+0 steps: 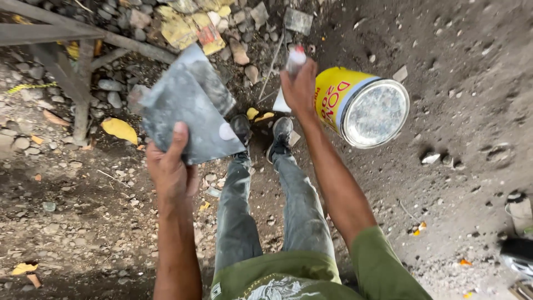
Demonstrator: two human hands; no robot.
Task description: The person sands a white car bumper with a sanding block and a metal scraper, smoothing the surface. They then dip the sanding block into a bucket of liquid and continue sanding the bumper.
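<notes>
1. Green shirt [288, 280] and grey trouser legs [266, 205] at the near edge; seen from above, standing on dirt ground [444, 166].
2. Left hand [169, 166] closed on a flat grey plate [189, 114]: thumb [176, 139] pressed on the top face, other fingers hidden beneath. Plate held roughly level, smeared with grey paste, extending up and away from the thumb. Probable reason for the level hold: to keep the material on its face.
3. Right hand [300, 89] closed around a slim tool handle with a pale, red-banded tip [296, 58] protruding past the knuckles. Fingers wrapped out of view on the far side; a pale flat piece [281, 104], possibly a blade, showing just below the hand. Exact tool type not discernible.
4. Dark shoes [261, 133] between the two hands, below the plate corner and the right wrist.
5. Yellow can [355, 103] just right of the right hand, appearing to lie on its side with its round silvery end toward the camera; within easy reach, not touched.
6. Yellow leaf [119, 129] left of the left fingers, on the ground.
7. Beyond the fingers: stones and yellow scraps [189, 28], plus weathered timber bars [72, 61] at upper left.
8. Far right edge: a pale cylindrical object [521, 211], well apart from both hands.
</notes>
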